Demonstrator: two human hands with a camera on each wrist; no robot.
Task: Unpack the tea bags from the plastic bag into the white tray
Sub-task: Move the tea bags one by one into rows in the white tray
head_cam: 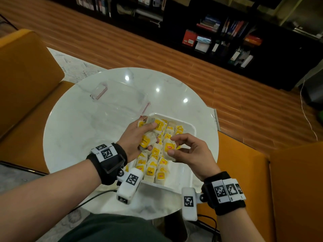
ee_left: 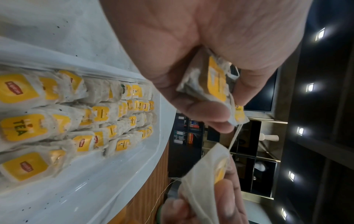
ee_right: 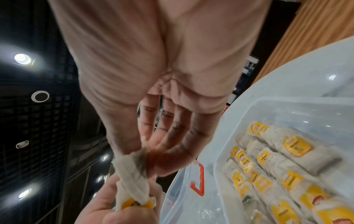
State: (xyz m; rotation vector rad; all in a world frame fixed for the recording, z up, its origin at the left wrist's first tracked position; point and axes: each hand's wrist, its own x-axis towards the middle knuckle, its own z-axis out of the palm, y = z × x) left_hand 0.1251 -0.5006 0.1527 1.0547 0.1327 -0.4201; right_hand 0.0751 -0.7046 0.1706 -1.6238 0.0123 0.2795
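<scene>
The white tray [head_cam: 181, 173] sits on the round table, holding rows of tea bags [head_cam: 151, 169] with yellow tags. My left hand [head_cam: 148, 135] grips a bunch of tea bags [head_cam: 158, 125] above the tray's left side; the left wrist view shows them [ee_left: 210, 81] against the palm. My right hand [head_cam: 176, 145] pinches one tea bag [head_cam: 168, 149] between thumb and fingers just beside the left hand. A thin string [ee_left: 234, 137] runs from the bunch to that bag [ee_left: 203, 174]. The clear plastic bag [head_cam: 120, 100] with a red zip lies flat behind the tray.
The white marble table [head_cam: 78, 130] has bare surface to the left of the tray. Orange seats [head_cam: 26, 81] flank it on both sides. A black cable [head_cam: 94, 196] runs off the near edge. Dark bookshelves [head_cam: 218, 32] line the far wall.
</scene>
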